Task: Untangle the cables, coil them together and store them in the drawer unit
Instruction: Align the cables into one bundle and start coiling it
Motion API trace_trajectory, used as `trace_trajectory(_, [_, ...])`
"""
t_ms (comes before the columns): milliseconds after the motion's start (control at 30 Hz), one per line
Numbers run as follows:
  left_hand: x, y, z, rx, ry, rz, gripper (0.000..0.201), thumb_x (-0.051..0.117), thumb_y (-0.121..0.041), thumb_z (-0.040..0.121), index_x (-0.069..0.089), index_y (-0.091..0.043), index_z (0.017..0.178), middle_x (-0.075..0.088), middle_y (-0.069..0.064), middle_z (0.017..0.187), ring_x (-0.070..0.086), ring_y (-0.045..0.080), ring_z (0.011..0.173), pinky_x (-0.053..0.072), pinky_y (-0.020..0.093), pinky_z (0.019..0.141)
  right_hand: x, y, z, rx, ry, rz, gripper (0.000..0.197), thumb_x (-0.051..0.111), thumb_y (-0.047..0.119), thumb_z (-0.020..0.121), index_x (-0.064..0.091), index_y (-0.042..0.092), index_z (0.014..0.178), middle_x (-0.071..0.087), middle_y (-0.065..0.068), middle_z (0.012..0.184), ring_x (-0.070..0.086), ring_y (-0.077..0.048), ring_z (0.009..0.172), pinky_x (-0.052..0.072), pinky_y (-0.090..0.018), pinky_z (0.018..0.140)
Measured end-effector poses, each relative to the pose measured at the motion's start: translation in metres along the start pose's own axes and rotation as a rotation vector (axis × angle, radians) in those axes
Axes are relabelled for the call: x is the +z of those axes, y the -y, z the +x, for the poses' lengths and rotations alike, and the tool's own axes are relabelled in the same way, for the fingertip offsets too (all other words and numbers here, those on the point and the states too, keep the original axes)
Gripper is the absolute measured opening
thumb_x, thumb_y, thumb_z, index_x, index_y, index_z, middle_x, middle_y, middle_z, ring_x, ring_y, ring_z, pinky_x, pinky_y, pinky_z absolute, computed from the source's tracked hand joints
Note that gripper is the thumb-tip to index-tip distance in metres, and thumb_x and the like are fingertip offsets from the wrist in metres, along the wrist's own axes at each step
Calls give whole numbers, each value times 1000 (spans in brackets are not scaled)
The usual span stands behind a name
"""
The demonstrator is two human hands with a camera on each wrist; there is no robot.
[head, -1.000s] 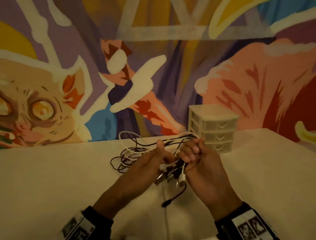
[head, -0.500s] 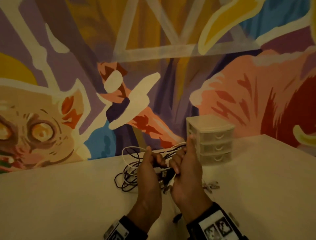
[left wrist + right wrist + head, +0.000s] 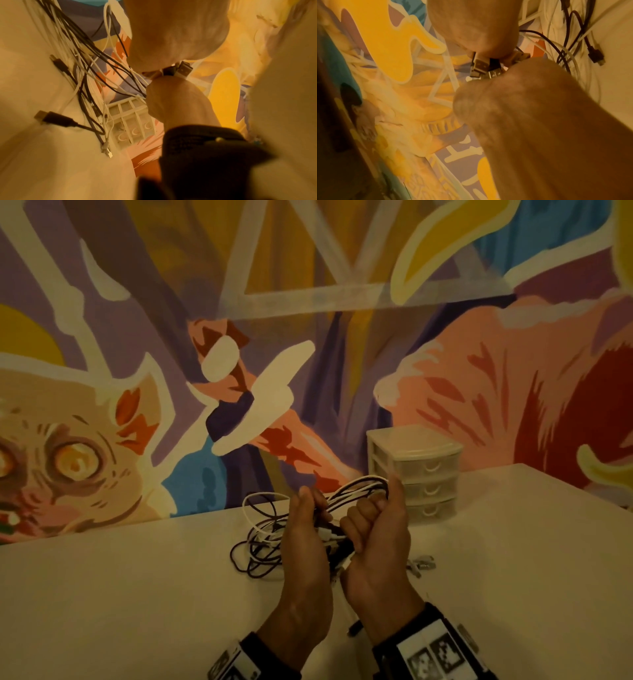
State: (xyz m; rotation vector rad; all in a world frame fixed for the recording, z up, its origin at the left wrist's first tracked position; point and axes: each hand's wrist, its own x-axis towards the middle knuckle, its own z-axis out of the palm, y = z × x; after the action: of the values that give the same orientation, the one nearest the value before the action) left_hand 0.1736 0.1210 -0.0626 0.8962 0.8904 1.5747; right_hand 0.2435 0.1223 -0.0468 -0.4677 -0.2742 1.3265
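Observation:
A bundle of black and white cables is held up over the white table in the head view. My left hand grips it from the left and my right hand from the right, with the right thumb raised along the upper loop. More loops of the same tangle hang down to the table on the left. In the wrist views, metal USB plugs stick out between the two fists. The cream three-drawer unit stands just behind my right hand, all drawers closed.
Small loose metal connectors lie on the table right of my hands. A black plug rests near my wrists, another black USB plug by the trailing cables. A painted mural wall runs along the table's far edge.
Both hands have moved forward and closer together, turned upright, and lifted the bundle toward the drawer unit. The right thumb now points up along the loop.

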Motion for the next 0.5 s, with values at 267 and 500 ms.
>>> trace_trajectory(267, [9,15,-6,-32,124,58,38,53,-50,103,73,-18,108,75,14,118,67,34,122,50,56,105,-7,21,19,29,36,140,50,38,45,113,47,20,71,29,5,54,21,-8,36,22,-22,32])
trace_trajectory(500, [9,13,-11,-122,209,27,36,43,-42,108,77,-30,109,81,0,110,76,16,105,56,41,92,-1,24,13,36,-81,22,52,42,47,112,48,23,66,35,4,53,35,-11,38,37,-20,39])
